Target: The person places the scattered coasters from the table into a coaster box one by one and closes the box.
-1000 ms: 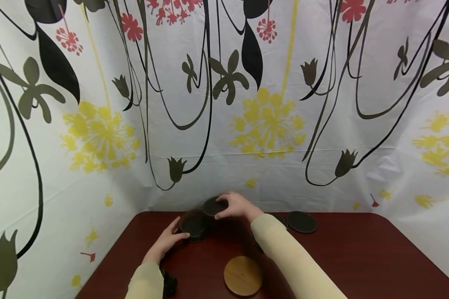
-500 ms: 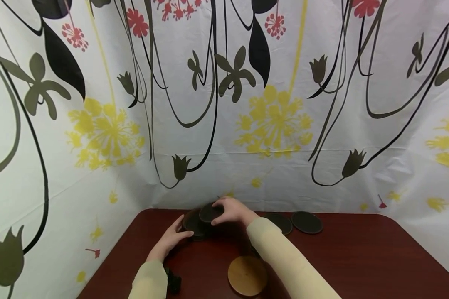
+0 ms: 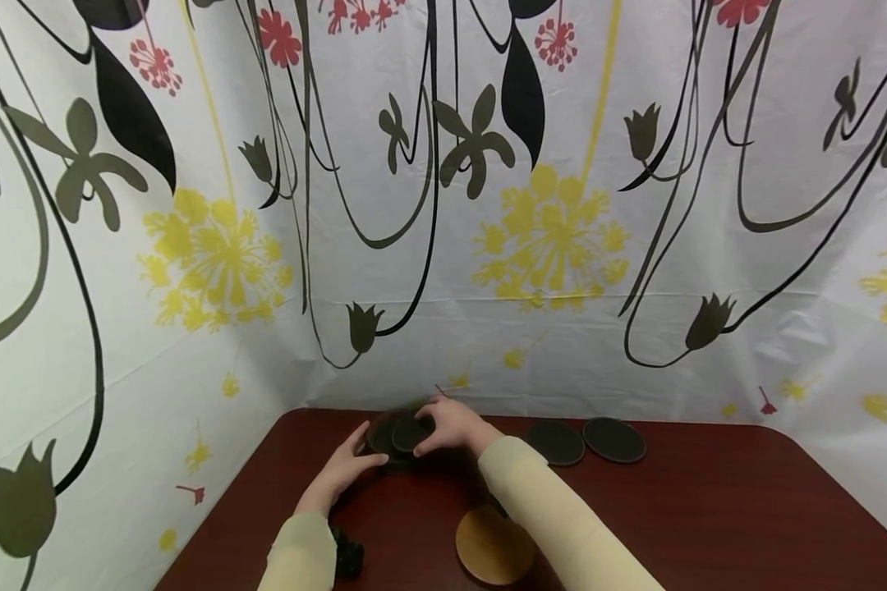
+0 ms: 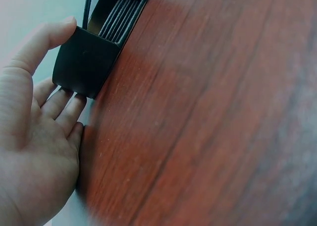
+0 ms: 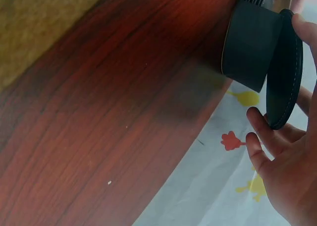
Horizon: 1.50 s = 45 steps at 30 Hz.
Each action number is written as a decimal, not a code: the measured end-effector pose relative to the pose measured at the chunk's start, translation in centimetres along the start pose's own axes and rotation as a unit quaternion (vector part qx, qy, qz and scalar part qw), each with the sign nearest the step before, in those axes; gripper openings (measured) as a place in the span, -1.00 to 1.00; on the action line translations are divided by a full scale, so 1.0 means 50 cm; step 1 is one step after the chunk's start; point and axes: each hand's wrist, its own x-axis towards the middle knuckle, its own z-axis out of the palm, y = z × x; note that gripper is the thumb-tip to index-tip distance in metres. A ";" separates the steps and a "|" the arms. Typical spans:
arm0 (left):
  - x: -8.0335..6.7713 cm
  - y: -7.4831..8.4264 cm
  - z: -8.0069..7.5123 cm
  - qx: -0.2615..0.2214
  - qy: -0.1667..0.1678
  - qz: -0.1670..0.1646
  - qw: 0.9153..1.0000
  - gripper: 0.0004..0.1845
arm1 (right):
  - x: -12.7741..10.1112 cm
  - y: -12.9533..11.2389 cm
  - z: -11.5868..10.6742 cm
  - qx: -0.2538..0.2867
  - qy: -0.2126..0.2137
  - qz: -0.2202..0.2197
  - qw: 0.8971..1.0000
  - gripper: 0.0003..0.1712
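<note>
At the far left of the dark red wooden table (image 3: 673, 509), near its back edge, the left hand (image 3: 337, 476) rests against a black coaster holder (image 3: 384, 439), its thumb laid on the holder's upper edge and its straight fingers against the near wall. The left wrist view shows that holder as a smooth, matte, box-like sleeve with several thin discs standing on edge inside it. Just to the right, touching the holder's rim, a round black coaster (image 3: 412, 432) is pinched by its edge in the right hand (image 3: 454, 425); the right wrist view shows it as a thin, flat disc with a fine stitched border, held upright beside the holder's curved outer wall. Nearer the person, a pale round bamboo coaster (image 3: 491, 545) with visible grain lies flat. Farther right, two more dark coasters (image 3: 585, 442) lie flat just beside each other by the flower-printed curtain (image 3: 547, 238).
</note>
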 end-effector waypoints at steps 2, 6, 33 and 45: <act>0.002 0.000 0.000 0.000 0.001 -0.001 1.000 0.01 | 0.002 -0.004 0.002 -0.005 0.000 0.006 1.000 -0.27; 0.001 -0.001 0.001 0.003 0.001 0.000 1.000 0.01 | 0.002 -0.011 0.008 -0.015 0.002 0.014 1.000 -0.29; 0.005 0.002 0.002 0.010 0.001 0.006 1.000 0.01 | 0.019 -0.065 0.039 -0.049 -0.033 0.037 0.998 -0.27; 0.003 0.002 0.001 0.017 0.010 0.003 1.000 -0.03 | 0.019 -0.066 0.044 -0.086 -0.055 0.041 0.994 -0.39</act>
